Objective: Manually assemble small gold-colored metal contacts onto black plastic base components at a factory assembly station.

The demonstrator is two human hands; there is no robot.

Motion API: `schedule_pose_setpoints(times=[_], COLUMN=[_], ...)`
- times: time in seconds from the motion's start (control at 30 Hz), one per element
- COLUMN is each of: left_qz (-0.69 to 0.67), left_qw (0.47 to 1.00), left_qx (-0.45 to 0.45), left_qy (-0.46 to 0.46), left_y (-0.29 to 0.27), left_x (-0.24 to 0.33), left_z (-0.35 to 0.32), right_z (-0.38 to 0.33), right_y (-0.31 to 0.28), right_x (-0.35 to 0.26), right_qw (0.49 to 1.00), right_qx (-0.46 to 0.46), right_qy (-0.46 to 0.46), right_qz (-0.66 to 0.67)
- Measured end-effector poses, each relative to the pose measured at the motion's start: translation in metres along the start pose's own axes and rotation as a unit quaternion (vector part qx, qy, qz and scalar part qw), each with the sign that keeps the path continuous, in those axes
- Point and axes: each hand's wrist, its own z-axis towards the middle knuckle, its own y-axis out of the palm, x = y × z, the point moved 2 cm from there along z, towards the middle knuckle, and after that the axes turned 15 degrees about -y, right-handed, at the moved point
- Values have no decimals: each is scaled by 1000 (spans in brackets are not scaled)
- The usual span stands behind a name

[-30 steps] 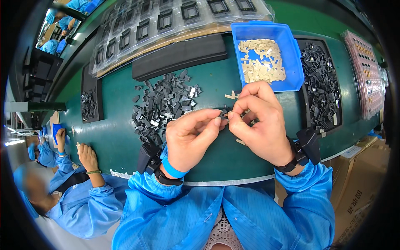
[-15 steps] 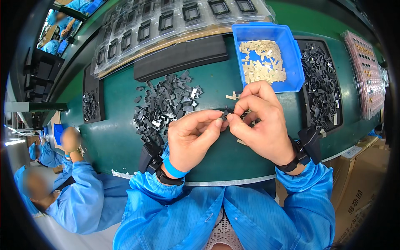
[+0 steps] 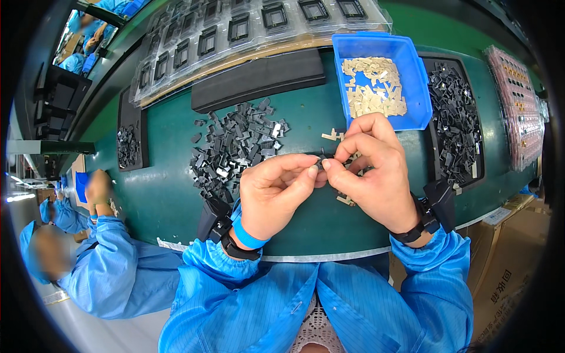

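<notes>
Between my two hands, over the green table, is a small black plastic part, mostly covered by my fingertips. My left hand pinches it with thumb and forefinger. Thumb and forefinger of my right hand close on its other side, touching the left fingertips. Whether a beige piece is also in the right fingers is hidden. A few beige flat pieces lie on the table beyond and beneath the right hand. Left of my hands spreads a loose heap of small black parts.
Beyond my right hand stands a blue bin of beige pieces. Right of it lies a black tray full of black parts, then a stack of clear trays. Clear trays with black frames sit behind a black block. A co-worker sits at left.
Both hands stay together at the black part, with slight finger movement. The view has shifted a little. At left, the co-worker's head and hands have moved slightly.
</notes>
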Motion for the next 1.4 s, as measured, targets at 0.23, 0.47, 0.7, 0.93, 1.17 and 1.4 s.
schedule_pose_setpoints(times=[0.23,0.47,0.7,0.93,1.17,1.4], left_qz=[-40,-41,50,-43,-103,-103], left_qw=[999,999,999,998,994,991], left_qx=[-8,-3,-7,-29,-34,-74], left_qy=[-5,-4,14,-31,-28,-50], left_y=[1,0,-2,0,-5,-4], left_x=[-3,-3,-3,-1,-1,-2], left_z=[2,2,5,3,4,3], right_z=[0,0,0,2,0,-2], right_y=[-1,-3,-2,-3,-3,1], right_x=[-1,2,4,2,1,4], right_qw=[999,999,1000,995,977,980], right_qx=[27,28,4,29,-1,-33], right_qy=[-9,-1,14,48,100,81], right_qz=[-29,-31,4,78,191,178])
